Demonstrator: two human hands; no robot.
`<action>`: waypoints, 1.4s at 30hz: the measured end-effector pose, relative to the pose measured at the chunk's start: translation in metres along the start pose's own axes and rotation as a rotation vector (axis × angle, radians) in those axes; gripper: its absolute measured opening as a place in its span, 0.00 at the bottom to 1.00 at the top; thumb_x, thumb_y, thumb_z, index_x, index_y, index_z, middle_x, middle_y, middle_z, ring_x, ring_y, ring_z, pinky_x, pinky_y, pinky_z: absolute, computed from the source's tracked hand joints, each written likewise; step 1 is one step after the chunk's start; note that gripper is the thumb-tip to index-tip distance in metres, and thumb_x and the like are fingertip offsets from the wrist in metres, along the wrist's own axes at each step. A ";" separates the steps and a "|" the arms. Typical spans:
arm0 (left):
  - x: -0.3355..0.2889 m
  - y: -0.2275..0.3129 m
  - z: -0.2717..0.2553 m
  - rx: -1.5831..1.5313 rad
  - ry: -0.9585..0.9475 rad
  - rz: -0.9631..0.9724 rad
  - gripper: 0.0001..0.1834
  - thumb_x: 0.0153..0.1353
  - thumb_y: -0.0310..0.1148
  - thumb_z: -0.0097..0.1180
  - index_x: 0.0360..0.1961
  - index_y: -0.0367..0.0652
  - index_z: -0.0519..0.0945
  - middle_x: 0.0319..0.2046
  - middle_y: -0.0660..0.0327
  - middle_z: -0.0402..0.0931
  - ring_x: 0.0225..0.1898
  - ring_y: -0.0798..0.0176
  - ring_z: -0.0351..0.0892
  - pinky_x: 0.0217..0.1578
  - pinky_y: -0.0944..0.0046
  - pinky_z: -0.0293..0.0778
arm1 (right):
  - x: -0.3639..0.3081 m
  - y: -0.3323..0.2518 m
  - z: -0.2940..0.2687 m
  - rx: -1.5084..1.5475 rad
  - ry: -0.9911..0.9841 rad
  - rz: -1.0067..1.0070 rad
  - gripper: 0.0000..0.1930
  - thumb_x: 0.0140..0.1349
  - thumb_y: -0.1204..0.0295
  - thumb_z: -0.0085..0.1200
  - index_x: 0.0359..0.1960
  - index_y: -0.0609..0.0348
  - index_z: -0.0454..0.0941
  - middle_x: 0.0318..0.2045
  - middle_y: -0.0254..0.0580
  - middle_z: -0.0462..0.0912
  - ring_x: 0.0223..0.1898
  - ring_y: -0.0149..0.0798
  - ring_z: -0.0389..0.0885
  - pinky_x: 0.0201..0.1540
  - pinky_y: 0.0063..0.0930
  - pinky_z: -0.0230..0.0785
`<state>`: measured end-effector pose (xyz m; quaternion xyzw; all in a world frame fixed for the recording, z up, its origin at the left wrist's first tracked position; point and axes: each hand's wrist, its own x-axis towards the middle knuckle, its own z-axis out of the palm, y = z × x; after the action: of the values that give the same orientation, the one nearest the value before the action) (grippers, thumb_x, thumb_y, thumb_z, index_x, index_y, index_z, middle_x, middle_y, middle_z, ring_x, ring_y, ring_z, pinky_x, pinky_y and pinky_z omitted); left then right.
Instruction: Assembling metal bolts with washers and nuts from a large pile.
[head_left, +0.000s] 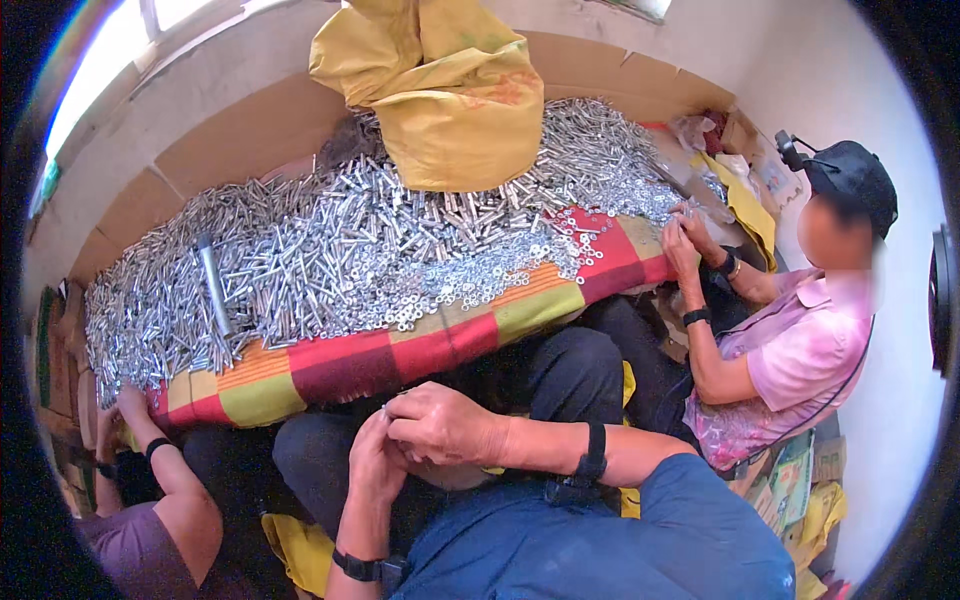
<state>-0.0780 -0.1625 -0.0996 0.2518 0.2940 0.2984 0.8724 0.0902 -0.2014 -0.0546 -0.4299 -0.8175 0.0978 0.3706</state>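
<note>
My left hand (374,462) and my right hand (443,422) meet in front of my body, over my lap. The fingers of both are bent and pinched together at the tips. Whatever they hold is too small or too hidden to make out. Beyond them, a checked cloth (345,368) in red, green and orange drapes over the near edge of a work surface. On it lies a broad heap of metal bolts (290,270). Small nuts and washers (470,283) are strewn along the heap's near side, closest to my hands.
A long metal tube (214,288) lies on the heap's left part. A yellow sack (460,120) stands at the back, before cardboard (250,125). To the right sits a co-worker (800,340) with hands at the cloth; another person's arm (175,480) reaches in at left.
</note>
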 end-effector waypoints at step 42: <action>-0.010 0.007 0.007 0.275 -0.066 -0.005 0.15 0.76 0.37 0.46 0.49 0.35 0.75 0.32 0.54 0.83 0.25 0.64 0.84 0.27 0.69 0.78 | -0.015 0.203 -0.151 0.175 0.433 1.129 0.21 0.56 0.75 0.61 0.51 0.72 0.76 0.27 0.47 0.85 0.22 0.35 0.84 0.22 0.27 0.75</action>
<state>-0.0826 -0.1660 -0.0868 0.3780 0.3038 0.2448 0.8396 0.3280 -0.1128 -0.0526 -0.7750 -0.3583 0.2563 0.4531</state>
